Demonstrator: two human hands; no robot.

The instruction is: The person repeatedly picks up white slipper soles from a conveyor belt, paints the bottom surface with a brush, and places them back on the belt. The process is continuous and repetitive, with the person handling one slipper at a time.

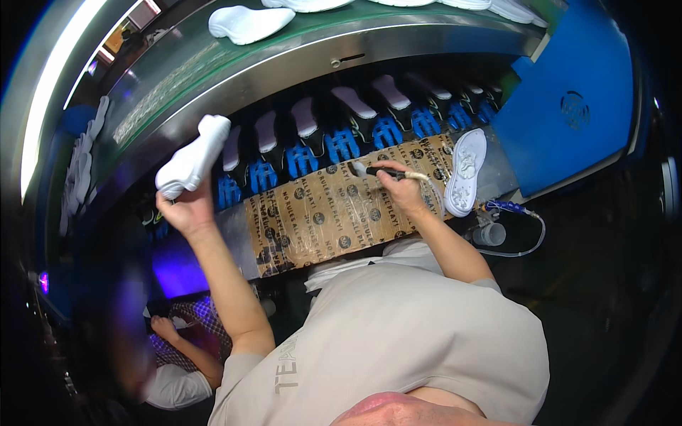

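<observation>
My left hand grips one end of a white shoe sole, raised at the left near the metal rail. My right hand is closed around a dark-handled brush with pale bristles and a whitish hose running from its back end. The brush is over a cardboard sheet covering the worktable. Just right of that hand lies another white sole, its hollowed inner side up.
Behind the cardboard stand several blue clamps beside upright shoe parts. Beyond is a green conveyor belt bearing white soles. A blue machine housing bounds the right; a small clear cup sits below it. Another person's arm is lower left.
</observation>
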